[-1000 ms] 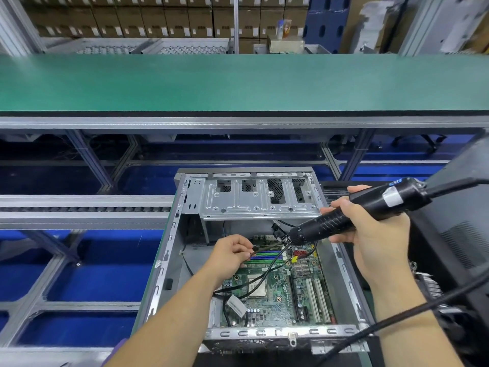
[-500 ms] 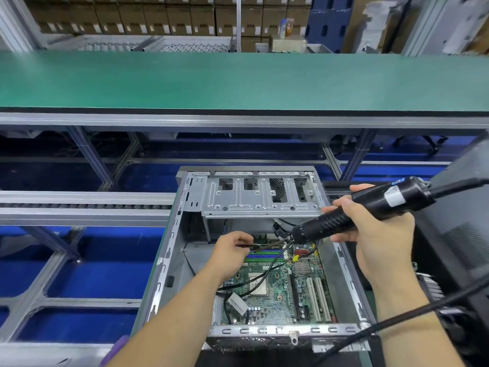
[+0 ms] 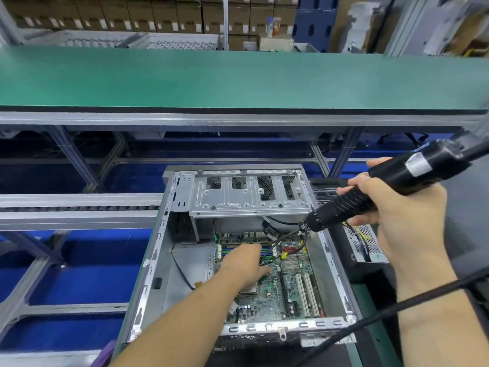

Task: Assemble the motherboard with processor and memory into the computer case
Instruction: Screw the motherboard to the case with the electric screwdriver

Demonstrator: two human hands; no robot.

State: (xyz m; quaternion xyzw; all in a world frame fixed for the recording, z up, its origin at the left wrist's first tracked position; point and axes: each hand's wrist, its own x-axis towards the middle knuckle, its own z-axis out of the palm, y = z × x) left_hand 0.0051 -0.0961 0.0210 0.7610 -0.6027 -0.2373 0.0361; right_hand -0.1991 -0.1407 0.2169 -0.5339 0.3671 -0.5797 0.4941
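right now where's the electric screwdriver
In the head view it's at upper right, gripped by the right hand: the electric screwdriver angles down-left, tip over the computer case's far right corner.

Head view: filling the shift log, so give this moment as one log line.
left hand: on motherboard inside case | right hand: grips electric screwdriver, tip above board

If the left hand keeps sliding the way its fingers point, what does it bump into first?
Probably the black cables looping over the motherboard, right by the left hand fingertips; the hand may already be touching them, since depth is unclear.
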